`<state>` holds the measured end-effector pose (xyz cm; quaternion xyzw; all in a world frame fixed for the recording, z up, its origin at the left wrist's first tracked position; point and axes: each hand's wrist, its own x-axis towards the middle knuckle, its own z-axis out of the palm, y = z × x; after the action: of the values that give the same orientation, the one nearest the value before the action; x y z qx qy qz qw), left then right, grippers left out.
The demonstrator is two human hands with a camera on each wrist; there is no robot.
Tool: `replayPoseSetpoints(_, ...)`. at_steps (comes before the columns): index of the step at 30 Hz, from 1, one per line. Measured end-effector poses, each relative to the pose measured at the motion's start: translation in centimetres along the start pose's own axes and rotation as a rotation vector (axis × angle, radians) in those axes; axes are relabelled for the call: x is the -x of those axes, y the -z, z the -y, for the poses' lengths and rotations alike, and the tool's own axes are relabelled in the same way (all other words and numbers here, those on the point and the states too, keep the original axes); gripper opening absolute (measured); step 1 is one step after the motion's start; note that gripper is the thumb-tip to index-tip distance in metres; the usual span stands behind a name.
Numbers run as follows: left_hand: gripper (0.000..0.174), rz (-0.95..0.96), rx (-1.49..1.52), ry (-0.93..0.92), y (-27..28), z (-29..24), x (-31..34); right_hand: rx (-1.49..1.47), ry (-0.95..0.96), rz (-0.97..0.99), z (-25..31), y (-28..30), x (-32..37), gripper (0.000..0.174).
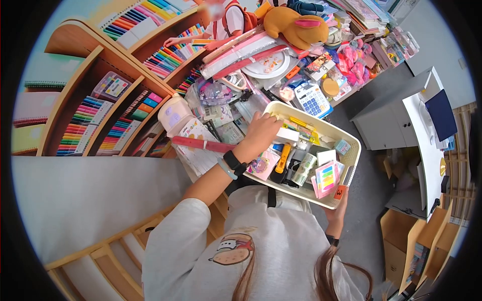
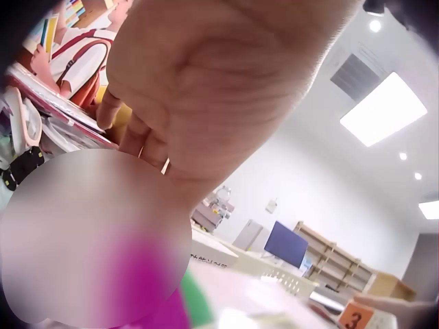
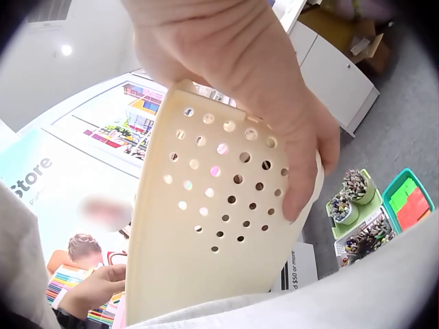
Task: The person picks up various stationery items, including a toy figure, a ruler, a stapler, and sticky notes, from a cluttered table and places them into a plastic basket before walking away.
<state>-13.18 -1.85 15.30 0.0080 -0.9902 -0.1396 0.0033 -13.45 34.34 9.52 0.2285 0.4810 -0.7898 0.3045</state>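
A cream plastic basket (image 1: 353, 165) is tilted in front of the person's body. At its right end, by an orange label marked 3 (image 1: 340, 191), my right hand (image 1: 337, 211) grips it, fingers curled over the perforated end wall (image 3: 206, 226). My left hand (image 1: 263, 133) reaches over the opposite end, fingers bent down beside a white box (image 1: 287, 135). Whether those fingers hold anything I cannot tell. Inside lie a yellow-and-black cutter (image 1: 282, 159), a roll of clear tape (image 1: 304, 169), colourful sticky-note packs (image 1: 326, 179) and a pink illustrated pack (image 1: 263, 164).
Beyond the basket, a crowded surface bears a calculator (image 1: 312, 99), a brown plush toy (image 1: 296, 27) and many packaged goods. Printed bookshelf panels (image 1: 100, 100) are at left. A white desk (image 1: 419, 150) stands right, and trays of small items (image 3: 370, 226) appear low down.
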Motion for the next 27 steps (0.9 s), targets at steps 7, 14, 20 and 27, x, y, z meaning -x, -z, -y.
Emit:
replayPoseSetpoints(7, 0.026, 0.139, 0.110, -0.020, 0.1, 1.2, -1.3, -0.018, 0.016, -0.024, -0.4, -0.4, 0.7, 0.062)
replayPoseSetpoints(14, 0.015, -0.453, 0.212, 0.292, -4.1, 9.0, -3.3, 0.000, 0.013, -0.049, -0.7, -0.7, 0.9, 0.067)
replayPoseSetpoints(20, 0.017, -0.381, -0.008, 0.390, -5.8, 10.9, -4.0, -0.033, -0.006, -0.058, -0.5, -1.0, 1.0, 0.065)
replayPoseSetpoints(27, 0.018, -0.470, 0.159, 0.371, -6.7, 11.4, -2.8, -0.027, 0.005, -0.045, -1.0, -0.5, 0.7, 0.064)
